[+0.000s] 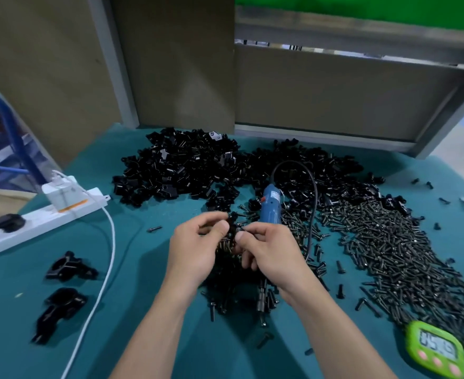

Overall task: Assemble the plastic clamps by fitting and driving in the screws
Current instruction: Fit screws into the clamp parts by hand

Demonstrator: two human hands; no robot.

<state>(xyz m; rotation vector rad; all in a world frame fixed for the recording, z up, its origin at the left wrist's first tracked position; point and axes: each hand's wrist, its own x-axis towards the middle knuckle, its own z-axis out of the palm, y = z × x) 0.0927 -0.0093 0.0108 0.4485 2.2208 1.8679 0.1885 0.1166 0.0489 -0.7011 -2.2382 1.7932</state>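
My left hand (195,247) grips a black plastic clamp (229,236) over the middle of the teal table. My right hand (269,250) pinches a small dark screw (240,228) at the clamp's top. A blue electric screwdriver (270,206) lies on the table just behind my right hand, its black cord looping back and round to the right. A heap of loose black clamp parts (187,165) fills the back of the table. A wide spread of dark screws (389,250) lies to the right. Two assembled clamps (69,266) (58,310) lie at the near left.
A white power strip (42,217) with a white charger and a black plug sits at the left; its white cable (107,263) runs toward the near edge. A green timer (436,348) stands at the near right. Brown panels wall off the back.
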